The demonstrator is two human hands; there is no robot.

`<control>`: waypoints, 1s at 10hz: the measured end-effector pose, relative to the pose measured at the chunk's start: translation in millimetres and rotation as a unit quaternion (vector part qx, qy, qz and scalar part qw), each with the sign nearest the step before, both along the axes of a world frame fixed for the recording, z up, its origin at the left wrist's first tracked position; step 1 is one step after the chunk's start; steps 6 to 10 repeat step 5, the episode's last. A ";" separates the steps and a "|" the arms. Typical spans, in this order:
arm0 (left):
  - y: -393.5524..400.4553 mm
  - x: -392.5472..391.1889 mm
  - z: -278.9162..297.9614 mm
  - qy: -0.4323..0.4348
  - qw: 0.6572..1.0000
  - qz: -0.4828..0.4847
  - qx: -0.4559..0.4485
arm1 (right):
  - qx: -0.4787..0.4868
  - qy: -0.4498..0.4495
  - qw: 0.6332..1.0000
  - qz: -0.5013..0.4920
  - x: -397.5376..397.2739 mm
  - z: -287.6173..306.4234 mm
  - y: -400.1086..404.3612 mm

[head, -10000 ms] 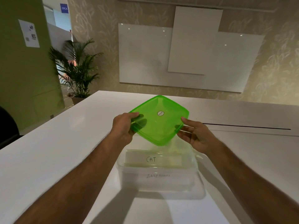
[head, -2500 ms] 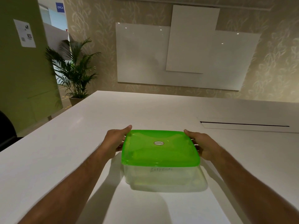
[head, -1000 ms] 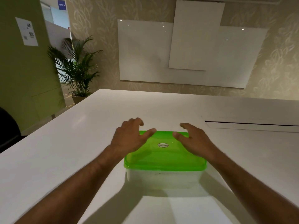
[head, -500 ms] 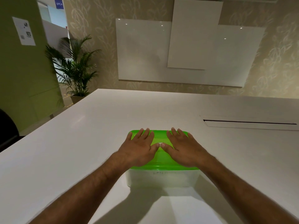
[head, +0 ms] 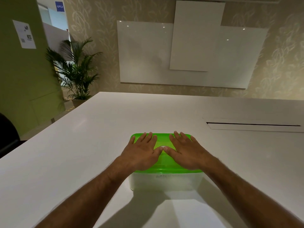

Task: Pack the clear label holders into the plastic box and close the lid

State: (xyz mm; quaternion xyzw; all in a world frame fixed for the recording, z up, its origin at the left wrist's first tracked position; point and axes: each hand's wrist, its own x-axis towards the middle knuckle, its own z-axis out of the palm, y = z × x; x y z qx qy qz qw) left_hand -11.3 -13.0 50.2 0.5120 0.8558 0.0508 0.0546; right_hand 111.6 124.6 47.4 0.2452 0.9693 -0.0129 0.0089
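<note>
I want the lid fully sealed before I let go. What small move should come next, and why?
Probably slide both palms outward and press along the edges. The left hand and right hand lie flat near the middle of the green lid on the clear box, so the corners are not yet pressed.

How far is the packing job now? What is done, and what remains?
Done: the green lid sits on the clear plastic box, with contents faintly visible through the wall. In hand: the left hand and right hand lie flat on the lid, apparently pressing. Left: confirming that the edges sealed, which I cannot tell here.
</note>
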 end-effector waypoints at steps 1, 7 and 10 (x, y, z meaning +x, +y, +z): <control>-0.9 0.3 -0.7 0.001 1.000 0.002 0.006 | 0.001 0.001 1.000 -0.002 0.2 -0.6 0.1; -3.1 7.8 6.7 0.007 0.989 -0.023 0.146 | -0.131 0.221 0.966 -0.010 7.8 16.3 -4.4; -3.1 7.8 6.7 0.007 0.989 -0.023 0.146 | -0.131 0.221 0.966 -0.010 7.8 16.3 -4.4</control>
